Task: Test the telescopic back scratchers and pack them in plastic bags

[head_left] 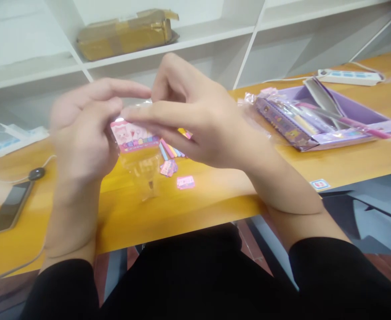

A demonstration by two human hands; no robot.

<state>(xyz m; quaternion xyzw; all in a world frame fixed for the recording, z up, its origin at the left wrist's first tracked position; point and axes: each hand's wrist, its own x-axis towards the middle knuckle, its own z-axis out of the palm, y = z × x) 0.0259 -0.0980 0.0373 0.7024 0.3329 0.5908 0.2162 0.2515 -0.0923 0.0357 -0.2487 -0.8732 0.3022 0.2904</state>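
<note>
Both hands are raised above the table around a clear plastic bag with a pink printed header card. My left hand grips the bag at its left edge, fingers curled. My right hand pinches at the bag's upper part, its fingertips close to the left ones. Below the bag's header, the clear part hangs down and looks nearly see-through. Behind it on the table lie several pastel sticks and small pink printed cards. Another pink card lies nearer the front edge.
A purple box with wrapped stationery stands at the right. Power strips lie at the far right and left. A phone rests at the left, near a cable. A taped cardboard box sits on the shelf.
</note>
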